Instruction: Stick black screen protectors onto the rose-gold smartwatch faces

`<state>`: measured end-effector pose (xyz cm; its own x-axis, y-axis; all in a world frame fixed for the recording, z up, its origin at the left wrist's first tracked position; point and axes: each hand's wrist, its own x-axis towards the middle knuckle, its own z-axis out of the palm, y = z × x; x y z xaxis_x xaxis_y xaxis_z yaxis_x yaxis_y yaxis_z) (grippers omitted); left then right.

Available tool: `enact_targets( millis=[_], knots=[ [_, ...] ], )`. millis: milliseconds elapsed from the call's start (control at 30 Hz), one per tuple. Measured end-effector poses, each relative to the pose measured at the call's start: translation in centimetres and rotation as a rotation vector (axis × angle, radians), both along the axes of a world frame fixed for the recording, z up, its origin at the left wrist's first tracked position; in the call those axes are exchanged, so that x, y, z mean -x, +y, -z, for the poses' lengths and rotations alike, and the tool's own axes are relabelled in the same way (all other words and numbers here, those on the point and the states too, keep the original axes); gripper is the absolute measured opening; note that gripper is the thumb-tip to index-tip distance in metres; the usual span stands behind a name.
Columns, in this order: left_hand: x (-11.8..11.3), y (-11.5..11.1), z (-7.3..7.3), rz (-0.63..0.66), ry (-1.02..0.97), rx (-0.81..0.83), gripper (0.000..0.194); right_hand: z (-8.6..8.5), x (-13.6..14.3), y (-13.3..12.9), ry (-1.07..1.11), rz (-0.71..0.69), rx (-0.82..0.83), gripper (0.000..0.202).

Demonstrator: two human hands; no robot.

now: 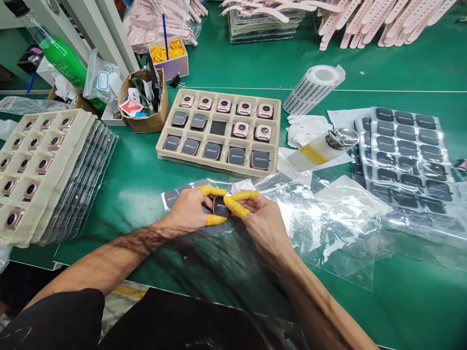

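Note:
Between my hands is a small dark square watch face [221, 206] with light lettering. My left hand [191, 206] grips it from the left, yellow finger covers on its thumb and fingertip. From the right, my right hand [257, 214] has its yellow-covered fingers closed on the edge of the same piece. A clear sheet with dark square films [170, 196] lies partly under my left hand. Beyond my hands sits a beige tray [219, 167]; some compartments hold pink-framed watch bodies [241, 130], others dark squares [236, 155], and one in the middle row holds no watch.
Stacked trays [78, 160] stand at the left. Behind are a cardboard box [146, 119] and a box of yellow finger covers [178, 68]. At the right are a pump bottle [314, 151], a label roll [310, 92], film sheets [408, 155] and clear plastic [328, 218].

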<state>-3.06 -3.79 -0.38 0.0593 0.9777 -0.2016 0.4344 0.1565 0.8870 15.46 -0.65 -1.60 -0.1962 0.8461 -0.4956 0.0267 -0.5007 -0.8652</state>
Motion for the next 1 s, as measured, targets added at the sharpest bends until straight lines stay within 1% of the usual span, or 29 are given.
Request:
enact_targets(
  millis=[167, 467, 600, 667, 733, 833, 867, 900, 933, 1000],
  knots=[
    [-0.1, 0.0, 0.0, 0.001, 0.010, -0.008, 0.052, -0.2, 0.1, 0.0, -0.004, 0.009, 0.013, 0.049],
    [-0.1, -0.1, 0.4, -0.002, 0.017, -0.058, 0.053, 0.4, 0.2, -0.1, -0.015, 0.006, -0.015, 0.051],
    [0.0, -0.1, 0.2, 0.010, 0.022, -0.077, 0.053, -0.1, 0.4, -0.1, -0.046, 0.020, -0.047, 0.061],
    [0.2, 0.0, 0.2, 0.040, 0.000, -0.063, 0.058, -0.3, 0.4, -0.2, -0.037, 0.020, -0.058, 0.063],
    [0.3, 0.1, 0.4, 0.049, -0.044, -0.045, 0.060, -0.4, 0.4, -0.2, -0.022, 0.001, -0.081, 0.060],
    [0.2, 0.1, 0.9, -0.033, -0.168, -0.007, 0.053, -0.1, 0.5, -0.4, -0.010, -0.001, -0.131, 0.051],
    [0.2, 0.0, 1.1, -0.085, -0.225, -0.002, 0.052, 0.1, 0.5, -0.5, -0.024, 0.008, -0.164, 0.047],
    [0.1, -0.1, 1.1, -0.147, -0.286, -0.008, 0.052, 0.3, 0.5, -0.6, -0.060, 0.013, -0.231, 0.043],
    [0.2, -0.2, 1.1, -0.212, -0.343, -0.024, 0.053, 0.6, 0.5, -0.7, -0.123, -0.004, -0.347, 0.041],
    [0.7, 0.3, 0.6, -0.328, -0.406, -0.083, 0.056, 1.3, 0.6, -0.9, -0.275, -0.093, -0.659, 0.039]
  ],
)
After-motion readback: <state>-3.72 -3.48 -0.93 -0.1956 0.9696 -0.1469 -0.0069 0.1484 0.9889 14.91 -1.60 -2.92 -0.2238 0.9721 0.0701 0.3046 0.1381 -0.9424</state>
